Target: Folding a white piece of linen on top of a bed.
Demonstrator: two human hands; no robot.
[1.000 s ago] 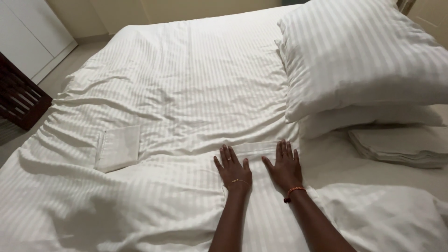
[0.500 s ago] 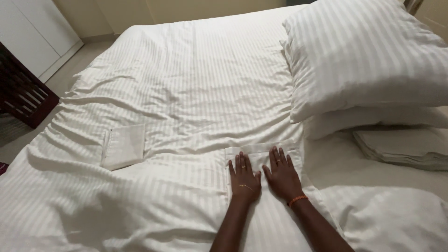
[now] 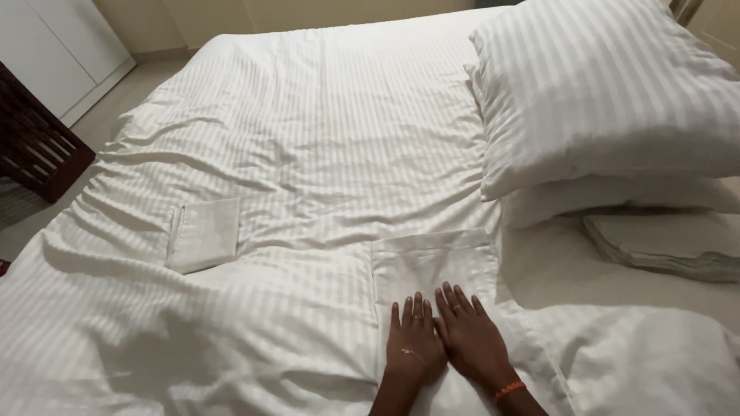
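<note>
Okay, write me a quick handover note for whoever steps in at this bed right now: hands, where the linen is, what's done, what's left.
Left hand and right hand: both flat, side by side, palms down on the folded white cloth lying on the striped duvet; neither grips anything.
A second folded cloth lies on the duvet further left.
Two pillows are stacked at the head; a folded linen stack sits below them.
Done: both cloths folded and laid out.
Left: the duvet is wrinkled.
</note>
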